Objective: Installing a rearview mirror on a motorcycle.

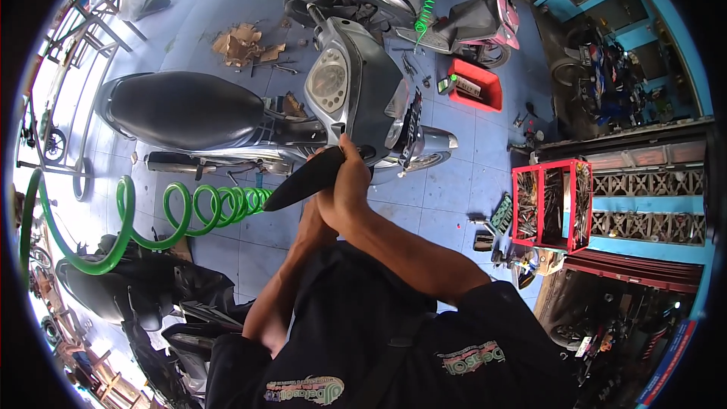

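Note:
A black leaf-shaped piece, which looks like a rear-view mirror seen from behind (303, 180), is held in my right hand (353, 191) beside the near end of a grey scooter's handlebar. My right thumb points up along its wide end, and its tip points toward the lower left. Close against the right wrist is my left hand (316, 220), its fingers mostly hidden by the black piece, so its grip cannot be made out. The grey scooter (363, 60) stands in front of me, facing right, with its round dials (329, 79) and long black seat (185, 110) uncovered.
A coiled green air hose (178, 212) stretches across the left, passing behind the black piece. Torn cardboard (238, 45), loose tools and a red bin (475, 85) lie on the tiled floor beyond. A red tool rack (515, 204) stands right. Other motorbikes surround the area.

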